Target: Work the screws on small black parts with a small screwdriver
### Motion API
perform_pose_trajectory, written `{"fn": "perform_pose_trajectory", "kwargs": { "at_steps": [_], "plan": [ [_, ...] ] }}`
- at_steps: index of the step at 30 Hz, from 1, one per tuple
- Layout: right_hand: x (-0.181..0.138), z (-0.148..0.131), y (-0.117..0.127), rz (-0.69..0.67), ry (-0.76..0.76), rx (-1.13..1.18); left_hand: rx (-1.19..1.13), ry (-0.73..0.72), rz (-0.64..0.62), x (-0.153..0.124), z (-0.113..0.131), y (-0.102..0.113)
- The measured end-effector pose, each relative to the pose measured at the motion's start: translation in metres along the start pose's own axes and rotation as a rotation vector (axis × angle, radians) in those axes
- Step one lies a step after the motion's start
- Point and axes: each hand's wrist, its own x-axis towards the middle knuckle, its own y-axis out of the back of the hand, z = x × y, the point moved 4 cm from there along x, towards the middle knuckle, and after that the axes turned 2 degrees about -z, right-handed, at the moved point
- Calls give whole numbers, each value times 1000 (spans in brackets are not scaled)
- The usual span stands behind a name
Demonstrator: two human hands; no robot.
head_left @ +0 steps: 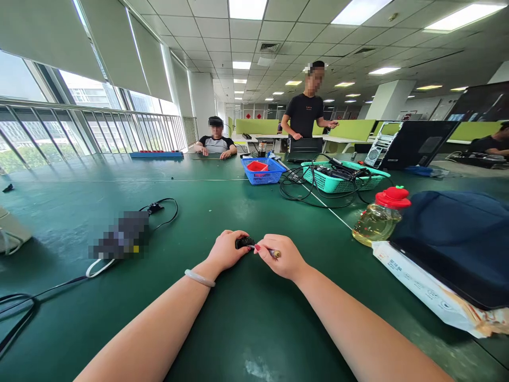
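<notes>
On the table point(246, 318), largest first: bag point(457, 239) well right of the right hand point(282, 257), bottle point(379, 217) nearer. Left hand point(227, 250) is clenched round a black part point(243, 243). The right hand pinches a thin tool point(270, 251), tip at the part, between both hands. Looks mid-engagement. Next needs a firm left grip and a seated tip.

Bottle point(379, 218) on the worktop point(246, 323), left hand point(226, 250) holding a small part point(243, 242) and right hand point(283, 258) a thin tool point(274, 253) well left of the bottle, bag point(457, 239) on a packet point(417, 284) just right of it, cable basket point(326, 184) behind it, second basket point(259, 178) behind and left.
</notes>
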Motion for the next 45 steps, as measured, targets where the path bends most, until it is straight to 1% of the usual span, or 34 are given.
{"fn": "perform_pose_trajectory", "kwargs": {
  "at_steps": [4,9,12,15,22,26,28,32,35,41,45],
  "plan": [
    [0,-1,-1,26,23,-15,-6,-10,5,0,0,0],
    [-1,-10,-5,85,175,-151,-11,-15,10,0,0,0],
    [-2,-12,-7,90,220,-220,-15,-21,11,1,1,1],
    [-2,-7,-7,114,190,-222,-21,-13,12,1,1,1],
    [-3,3,-7,113,82,-103,-12,-22,16,1,1,1],
    [-3,7,-4,144,-14,-46,-13,-10,16,1,1,1],
    [-3,8,-2,159,-35,-29,-13,-7,12,1,0,0],
    [-4,8,-1,175,-32,-8,-11,-17,14,1,-2,-1],
    [-4,7,-1,211,-6,16,-21,-23,21,1,-3,-1],
    [-4,1,0,222,42,4,-25,-74,-3,-1,3,1],
    [-3,0,4,282,19,-19,-17,-60,-24,-1,5,1]
  ]
}}
